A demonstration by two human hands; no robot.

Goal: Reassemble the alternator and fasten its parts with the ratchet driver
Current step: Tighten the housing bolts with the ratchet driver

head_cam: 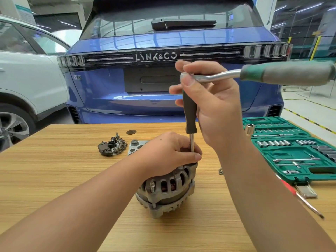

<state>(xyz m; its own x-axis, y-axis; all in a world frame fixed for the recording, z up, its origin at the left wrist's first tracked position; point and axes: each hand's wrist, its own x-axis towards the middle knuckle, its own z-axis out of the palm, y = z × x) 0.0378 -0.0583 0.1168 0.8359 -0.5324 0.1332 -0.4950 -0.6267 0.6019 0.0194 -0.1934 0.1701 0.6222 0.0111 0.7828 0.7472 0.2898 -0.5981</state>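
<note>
Head view, alternator: the ribbed, cast grey-metal alternator [166, 188] stands upright on the pale wood-grain table [54, 179], near its middle, copper windings visible through the housing slots.
Head view, left hand: the left hand [169, 153] rests on top of the alternator, fingers curled around the lower end of the driver's steel shank, thumb tip pressed against it.
Head view, driver: the black-handled driver with a bright steel shank [190, 113] stands vertical, its tip hidden under the left hand.
Head view, right hand: the right hand [212, 99] grips the top of the black handle, fingers wrapped around it, thumb lying over the ratchet head.
Head view, ratchet: the chrome ratchet with green-and-grey grip [272, 74] sits on the driver's top and extends horizontally to the right.
Head view, loose parts: a black rectifier assembly [112, 147] and a grey metal plate [135, 145] lie beyond the alternator, well apart from it.
Head view, tool case: the open green socket case [291, 151] lies at the table's right edge.
Head view, background: a blue car's rear [163, 51] and a white car [27, 79].
</note>
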